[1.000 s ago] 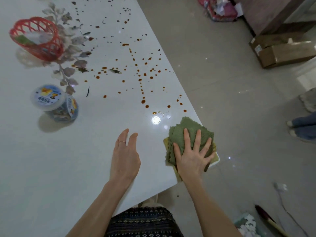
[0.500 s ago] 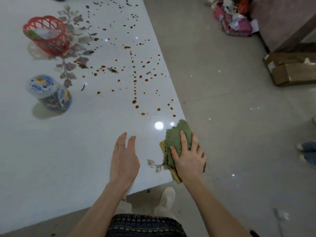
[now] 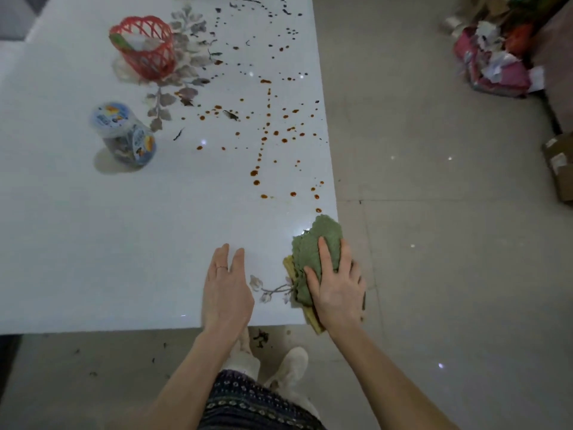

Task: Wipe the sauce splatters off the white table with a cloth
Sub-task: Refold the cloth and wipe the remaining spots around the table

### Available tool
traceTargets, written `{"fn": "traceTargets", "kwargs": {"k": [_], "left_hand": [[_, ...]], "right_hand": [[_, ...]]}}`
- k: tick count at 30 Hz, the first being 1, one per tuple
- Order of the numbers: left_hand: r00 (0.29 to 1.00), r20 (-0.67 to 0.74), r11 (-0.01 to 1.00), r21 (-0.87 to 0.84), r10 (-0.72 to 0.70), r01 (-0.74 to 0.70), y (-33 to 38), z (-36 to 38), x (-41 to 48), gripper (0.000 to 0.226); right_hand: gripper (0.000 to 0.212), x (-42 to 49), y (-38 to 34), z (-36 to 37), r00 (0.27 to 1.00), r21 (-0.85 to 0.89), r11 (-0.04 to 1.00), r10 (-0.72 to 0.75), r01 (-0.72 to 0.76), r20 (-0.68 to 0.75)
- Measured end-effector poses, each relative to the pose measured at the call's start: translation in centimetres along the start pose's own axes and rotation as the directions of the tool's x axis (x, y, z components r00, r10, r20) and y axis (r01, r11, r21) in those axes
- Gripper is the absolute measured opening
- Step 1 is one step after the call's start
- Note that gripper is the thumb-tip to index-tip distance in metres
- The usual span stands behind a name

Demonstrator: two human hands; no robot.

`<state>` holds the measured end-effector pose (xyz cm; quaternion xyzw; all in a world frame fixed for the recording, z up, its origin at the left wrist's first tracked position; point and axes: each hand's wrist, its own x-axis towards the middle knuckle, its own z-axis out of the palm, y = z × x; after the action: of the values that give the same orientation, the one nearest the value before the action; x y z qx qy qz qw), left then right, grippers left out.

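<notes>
On my feed, a clear plastic jar with a blue printed lid (image 3: 124, 135) stands at the left of the frame on the glossy white table (image 3: 77, 243). A red plastic lattice basket (image 3: 144, 48) sits above it, toward the upper left. At lower centre the person's left hand (image 3: 226, 293) lies palm down over the table's near edge with its fingers straight and together, grasping nothing. I cannot tell whether it touches the surface. Reddish-brown sauce splatters (image 3: 263, 141) dot the table from top centre down toward its right edge. Just below the lowest drops, at the table's near right corner, lies the folded green terry cloth (image 3: 322, 234) with a yellow layer (image 3: 313, 321) beneath it. Its long axis runs up the frame along the table's right edge, and its rounded far end points at the splatters. The right hand (image 3: 338, 290) presses it flat from above, palm down and fingers extended rather than clenched. Grey floor tiles (image 3: 434, 212) fill the right of the frame.
</notes>
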<state>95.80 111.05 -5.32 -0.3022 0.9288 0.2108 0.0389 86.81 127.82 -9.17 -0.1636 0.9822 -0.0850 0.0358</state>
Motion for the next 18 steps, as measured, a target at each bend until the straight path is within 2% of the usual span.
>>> {"fn": "traceTargets", "kwargs": {"k": [5,8,11,14,18], "left_hand": [[0.998,-0.029,0.998,0.027,-0.053,0.053,1.1,0.8,0.5,0.063],[0.997,-0.014,0.996,0.042,-0.074,0.075,1.8,1.2,0.8,0.063],[0.997,-0.008,0.995,0.056,-0.083,0.083,2.3,1.4,1.2,0.063],[0.997,-0.006,0.997,0.023,-0.075,0.075,2.9,1.1,1.5,0.062],[0.997,0.006,0.997,0.001,-0.072,0.072,3.0,1.2,2.1,0.066]], "right_hand": [[0.055,-2.4,0.3,0.6,0.990,-0.062,0.992,-0.119,0.114,-0.074],[0.052,0.0,0.4,0.3,0.978,-0.103,0.974,-0.206,0.201,-0.042],[0.052,2.4,-0.3,-0.5,0.979,-0.098,0.974,-0.204,0.205,0.023],[0.051,1.6,-0.5,-0.1,0.975,-0.090,0.972,-0.221,0.218,-0.021],[0.047,-0.7,-0.2,0.8,0.923,-0.089,0.926,-0.375,0.367,-0.090]]}}
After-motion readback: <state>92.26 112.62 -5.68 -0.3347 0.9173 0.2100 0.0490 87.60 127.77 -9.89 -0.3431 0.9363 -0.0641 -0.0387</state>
